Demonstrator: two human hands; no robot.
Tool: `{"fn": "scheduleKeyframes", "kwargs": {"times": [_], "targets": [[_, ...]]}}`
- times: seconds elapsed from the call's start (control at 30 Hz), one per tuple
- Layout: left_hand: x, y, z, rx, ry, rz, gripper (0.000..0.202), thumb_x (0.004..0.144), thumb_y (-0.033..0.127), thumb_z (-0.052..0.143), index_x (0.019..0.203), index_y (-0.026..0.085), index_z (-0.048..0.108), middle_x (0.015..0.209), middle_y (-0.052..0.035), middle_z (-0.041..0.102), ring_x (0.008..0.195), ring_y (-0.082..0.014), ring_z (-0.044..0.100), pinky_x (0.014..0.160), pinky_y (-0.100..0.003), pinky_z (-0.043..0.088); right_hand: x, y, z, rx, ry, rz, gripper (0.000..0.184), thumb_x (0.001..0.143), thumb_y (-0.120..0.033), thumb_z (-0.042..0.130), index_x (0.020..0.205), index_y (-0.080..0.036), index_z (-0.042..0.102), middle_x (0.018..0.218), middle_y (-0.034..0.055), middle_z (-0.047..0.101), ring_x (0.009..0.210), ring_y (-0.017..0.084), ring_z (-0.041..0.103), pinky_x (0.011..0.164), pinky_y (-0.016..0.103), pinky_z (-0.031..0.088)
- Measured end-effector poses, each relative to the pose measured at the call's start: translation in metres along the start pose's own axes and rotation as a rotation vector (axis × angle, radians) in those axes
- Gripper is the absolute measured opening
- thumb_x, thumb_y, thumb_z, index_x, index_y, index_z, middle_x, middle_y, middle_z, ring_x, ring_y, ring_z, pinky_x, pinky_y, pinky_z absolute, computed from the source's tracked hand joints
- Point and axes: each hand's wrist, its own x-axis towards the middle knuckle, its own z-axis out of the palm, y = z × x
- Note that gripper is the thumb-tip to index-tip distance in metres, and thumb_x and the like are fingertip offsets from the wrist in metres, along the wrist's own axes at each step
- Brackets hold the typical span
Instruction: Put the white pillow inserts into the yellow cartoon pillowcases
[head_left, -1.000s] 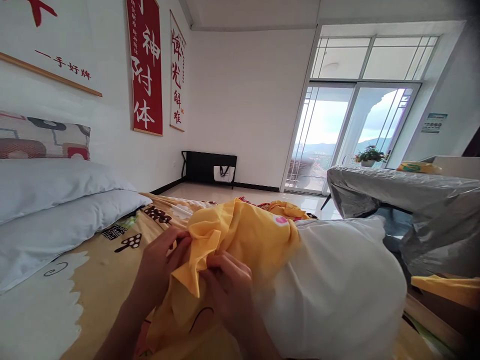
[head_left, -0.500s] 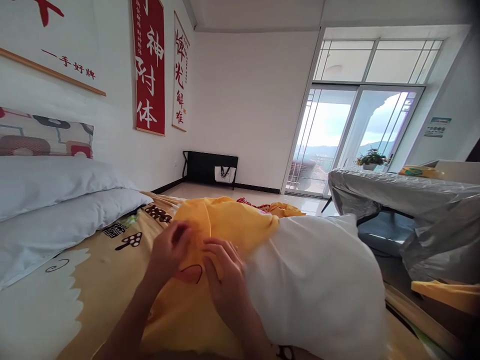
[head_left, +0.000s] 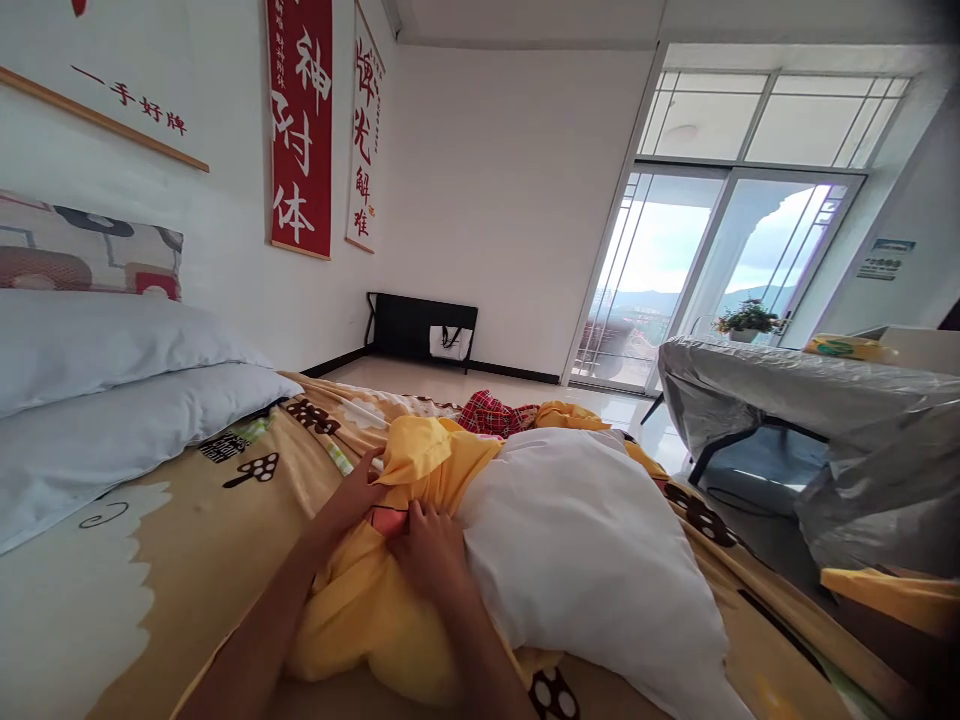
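Note:
A white pillow (head_left: 592,540) lies on the bed, partly inside a yellow pillowcase (head_left: 420,460) bunched at its left end. My left hand (head_left: 352,497) pinches the yellow cloth at its left edge, fingers closed on it. My right hand (head_left: 431,545) presses and grips the same cloth right beside the pillow's white end. Both forearms reach in from the bottom of the picture. More of the yellow pillowcase sags in folds below my hands.
A yellow patterned bedsheet (head_left: 187,530) covers the bed. Two white pillows (head_left: 105,400) are stacked at the left by the wall. A red checked cloth (head_left: 491,412) lies behind the pillow. A silver-covered table (head_left: 810,385) stands at the right, before glass doors (head_left: 697,270).
The pillow and yellow cloth have dropped lower onto the bed. The cloth has slid back, baring more white pillow, and both hands have moved down and closer together.

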Motion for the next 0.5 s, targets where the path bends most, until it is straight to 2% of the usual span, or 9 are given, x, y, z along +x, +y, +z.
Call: {"fn": "scheduleKeyframes", "kwargs": {"times": [0.13,0.23,0.3,0.4,0.43,0.47,0.5], "targets": [[-0.017,0.028,-0.019,0.225,-0.198,0.079,0.062,0.074,0.039,0.062,0.131,0.018,0.048,0.09,-0.0048,0.067,0.086,-0.0234,0.063,0.079,-0.035,0.051,-0.01,-0.008,-0.02,-0.001,-0.07,-0.093,0.028,0.079,-0.033,0.056,0.1,-0.016,0.062,0.091,0.0124,0.071,0.085,0.028,0.066,0.069,0.033,0.045],[-0.036,0.055,-0.031,0.425,-0.188,0.261,0.068,0.071,0.041,0.067,0.132,0.018,0.049,0.124,-0.0112,0.057,0.118,-0.0283,0.052,0.101,-0.042,0.042,-0.021,-0.013,-0.032,0.0,-0.062,-0.169,0.029,0.078,-0.032,0.054,0.1,-0.017,0.065,0.091,0.0131,0.071,0.08,0.028,0.067,0.065,0.033,0.046],[-0.051,0.072,-0.04,0.458,-0.254,0.369,0.081,0.069,0.038,0.07,0.141,0.019,0.038,0.144,-0.0114,0.041,0.132,-0.0291,0.039,0.109,-0.041,0.034,-0.029,-0.016,-0.037,0.011,-0.069,-0.218,0.027,0.075,-0.029,0.055,0.097,-0.018,0.068,0.093,0.0126,0.071,0.08,0.028,0.068,0.064,0.033,0.046],[-0.074,0.093,-0.051,0.448,-0.51,0.414,0.097,0.068,0.035,0.073,0.149,0.022,0.02,0.153,-0.0092,0.03,0.138,-0.0286,0.032,0.112,-0.04,0.03,-0.038,-0.023,-0.044,0.069,-0.089,-0.286,0.023,0.073,-0.026,0.059,0.092,-0.021,0.071,0.092,0.0095,0.073,0.085,0.027,0.068,0.067,0.032,0.047],[-0.079,0.097,-0.052,0.456,-0.528,0.392,0.098,0.068,0.037,0.073,0.149,0.023,0.019,0.153,-0.0094,0.028,0.139,-0.0287,0.03,0.112,-0.042,0.028,-0.04,-0.027,-0.046,0.079,-0.103,-0.3,0.023,0.073,-0.025,0.059,0.092,-0.021,0.071,0.09,0.009,0.073,0.085,0.027,0.068,0.069,0.032,0.048],[-0.083,0.101,-0.05,0.468,-0.48,0.358,0.097,0.068,0.041,0.074,0.148,0.024,0.021,0.153,-0.0103,0.027,0.14,-0.0288,0.028,0.113,-0.044,0.027,-0.042,-0.03,-0.047,0.073,-0.122,-0.304,0.023,0.073,-0.023,0.059,0.093,-0.021,0.072,0.089,0.0091,0.074,0.085,0.027,0.068,0.07,0.033,0.048],[-0.085,0.104,-0.044,0.488,-0.379,0.315,0.095,0.069,0.046,0.072,0.147,0.023,0.024,0.153,-0.0121,0.028,0.14,-0.0291,0.028,0.113,-0.045,0.026,-0.044,-0.034,-0.048,0.052,-0.15,-0.303,0.024,0.073,-0.022,0.059,0.093,-0.019,0.072,0.089,0.0101,0.074,0.085,0.028,0.068,0.072,0.034,0.049]]}}
